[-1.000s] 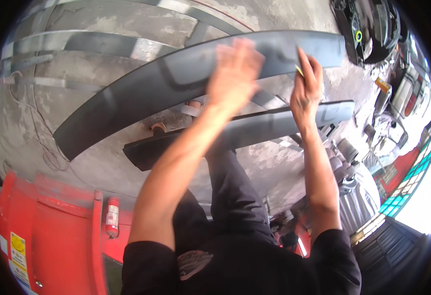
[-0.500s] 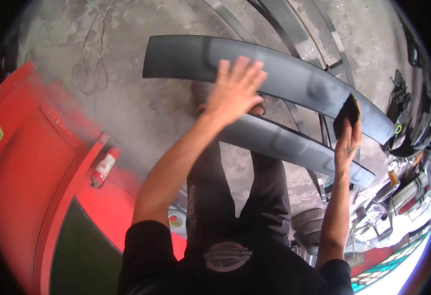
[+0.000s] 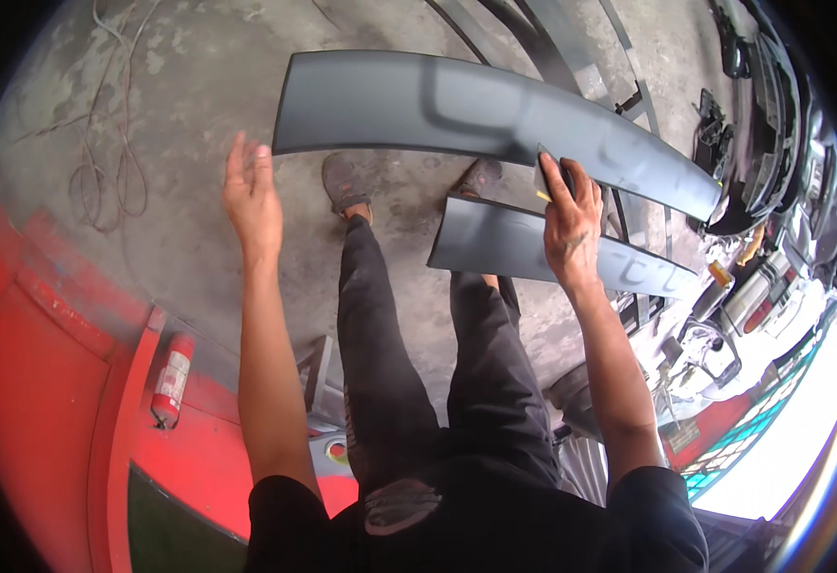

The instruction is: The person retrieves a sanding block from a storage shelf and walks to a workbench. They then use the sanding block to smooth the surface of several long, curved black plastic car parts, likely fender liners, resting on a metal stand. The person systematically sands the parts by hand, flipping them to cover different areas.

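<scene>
Pressing a small dark sanding pad [image 3: 547,175] against the lower edge of a long grey curved panel [image 3: 438,105], the right hand [image 3: 569,222] is clenched around that pad. A second grey panel [image 3: 524,246] lies just below the grip, partly under the wrist. Well to the left of the grip, the left hand [image 3: 251,196] hangs flat and released, fingers spread, just off the long panel's end, above the concrete floor [image 3: 180,115].

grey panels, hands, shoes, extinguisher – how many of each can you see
grey panels: 2, the long curved upper one and the lower one
hands: 2, the left hand and the right hand
shoes: 2, one and another
red fire extinguisher: 1
total: 7
</scene>
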{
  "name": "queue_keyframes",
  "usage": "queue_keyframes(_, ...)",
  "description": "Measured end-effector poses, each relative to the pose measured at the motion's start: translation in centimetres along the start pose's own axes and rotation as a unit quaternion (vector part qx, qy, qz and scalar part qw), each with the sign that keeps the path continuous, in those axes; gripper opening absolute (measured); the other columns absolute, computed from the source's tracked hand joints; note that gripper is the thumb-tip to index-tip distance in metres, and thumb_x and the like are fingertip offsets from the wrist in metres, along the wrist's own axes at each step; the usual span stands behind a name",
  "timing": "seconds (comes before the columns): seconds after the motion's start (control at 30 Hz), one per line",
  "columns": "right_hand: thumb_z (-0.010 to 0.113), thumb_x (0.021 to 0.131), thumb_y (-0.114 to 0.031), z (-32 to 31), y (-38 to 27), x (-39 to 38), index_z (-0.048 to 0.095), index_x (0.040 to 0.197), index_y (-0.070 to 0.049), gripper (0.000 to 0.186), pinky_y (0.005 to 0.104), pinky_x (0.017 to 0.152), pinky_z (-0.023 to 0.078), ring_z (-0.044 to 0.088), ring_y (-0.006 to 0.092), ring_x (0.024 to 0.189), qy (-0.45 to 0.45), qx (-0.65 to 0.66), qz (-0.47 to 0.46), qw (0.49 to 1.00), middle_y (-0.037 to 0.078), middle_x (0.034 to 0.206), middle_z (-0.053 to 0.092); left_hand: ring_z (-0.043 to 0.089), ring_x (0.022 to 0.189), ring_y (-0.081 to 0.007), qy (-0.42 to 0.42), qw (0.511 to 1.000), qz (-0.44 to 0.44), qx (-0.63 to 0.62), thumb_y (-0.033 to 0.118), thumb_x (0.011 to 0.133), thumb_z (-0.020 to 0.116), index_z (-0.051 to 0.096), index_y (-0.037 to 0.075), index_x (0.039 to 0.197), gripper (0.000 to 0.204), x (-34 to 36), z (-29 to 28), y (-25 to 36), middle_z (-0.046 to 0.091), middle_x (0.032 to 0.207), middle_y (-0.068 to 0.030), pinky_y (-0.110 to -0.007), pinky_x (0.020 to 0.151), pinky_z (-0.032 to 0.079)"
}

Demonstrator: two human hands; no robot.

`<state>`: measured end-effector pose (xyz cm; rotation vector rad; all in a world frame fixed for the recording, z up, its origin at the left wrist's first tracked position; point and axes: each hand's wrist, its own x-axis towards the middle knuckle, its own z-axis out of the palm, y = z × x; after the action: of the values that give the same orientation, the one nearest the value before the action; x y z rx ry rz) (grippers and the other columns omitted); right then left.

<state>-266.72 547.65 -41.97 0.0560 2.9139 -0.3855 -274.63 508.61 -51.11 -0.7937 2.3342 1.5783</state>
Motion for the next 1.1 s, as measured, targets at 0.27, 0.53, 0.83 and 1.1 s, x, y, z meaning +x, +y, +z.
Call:
queue_keyframes(0.27, 0.064, 0.09, -0.002, 4.1, -3.3, 5.4, 0.063, 0.153, -0.028, 0.068, 0.062, 0.119, 0.038, 0.055, 0.0422, 0.132, 0.058, -0.08, -0.071, 0.993, 0.022, 0.145, 0.054, 0.073, 0.115, -0.0265, -0.085, 0.982, -0.049, -0.164, 0.034, 0.107, 0.073, 0.058, -0.005, 0.151, 0.061, 0.3, 1.9, 0.5, 0.072, 0.132, -0.018, -0.044, 0.107, 0.056)
queue_keyframes(0.53, 0.073, 0.084, -0.005, 5.3, -5.0, 4.8, 0.059, 0.156, -0.032, 0.078, 0.0688, 0.12, 0.034, 0.051, 0.0446, 0.135, 0.042, -0.091, -0.108, 0.989, 0.021, 0.147, 0.049, 0.073, 0.115, -0.0303, -0.111, 0.966, -0.083, -0.22, 0.028, 0.109, 0.069, 0.056, -0.008, 0.15, 0.056, 1.4, 1.0, 0.7, 0.072, 0.132, -0.019, -0.05, 0.108, 0.057)
queue_keyframes(0.83, 0.064, 0.093, -0.006, 6.4, -5.1, 7.5, 0.059, 0.157, -0.032, 0.069, 0.0649, 0.12, 0.036, 0.051, 0.0444, 0.134, 0.02, -0.126, -0.169, 0.977, 0.021, 0.147, 0.051, 0.076, 0.097, -0.0275, -0.108, 0.952, -0.103, -0.267, 0.019, 0.107, 0.071, 0.063, -0.007, 0.14, 0.043, 1.2, 1.8, 0.8, 0.075, 0.119, -0.0177, -0.047, 0.092, 0.065)
queue_keyframes(1.1, 0.067, 0.09, -0.006, 6.6, -4.5, 7.8, 0.06, 0.155, -0.034, 0.071, 0.0669, 0.12, 0.036, 0.051, 0.0448, 0.134, 0.029, -0.116, -0.17, 0.978, 0.022, 0.147, 0.05, 0.077, 0.097, -0.0299, -0.115, 0.957, -0.094, -0.25, 0.022, 0.108, 0.071, 0.062, -0.009, 0.141, 0.047, 1.8, 1.9, 1.0, 0.077, 0.117, -0.0192, -0.049, 0.095, 0.064)
